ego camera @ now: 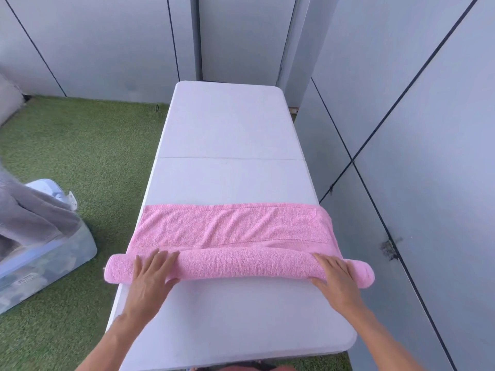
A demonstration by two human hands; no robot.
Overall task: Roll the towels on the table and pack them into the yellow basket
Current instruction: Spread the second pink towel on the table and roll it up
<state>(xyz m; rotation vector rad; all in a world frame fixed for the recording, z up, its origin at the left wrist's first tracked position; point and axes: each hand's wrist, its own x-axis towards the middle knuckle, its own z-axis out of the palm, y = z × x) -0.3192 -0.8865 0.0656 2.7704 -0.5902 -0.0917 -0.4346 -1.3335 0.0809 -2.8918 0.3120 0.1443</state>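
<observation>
Pink towel (235, 247): half rolled, near tabletop (227, 124) edge.
Grip: left hand (150, 274), right hand (337, 274) spread flat on roll.
Remaining: finish roll; yellow basket unseen.

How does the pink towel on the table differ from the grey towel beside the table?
The pink towel lies spread across the white table, its near part rolled under the left hand and right hand. The grey towel hangs crumpled over a clear plastic bin on the grass, and no hand touches it. Neither is in a basket.
</observation>
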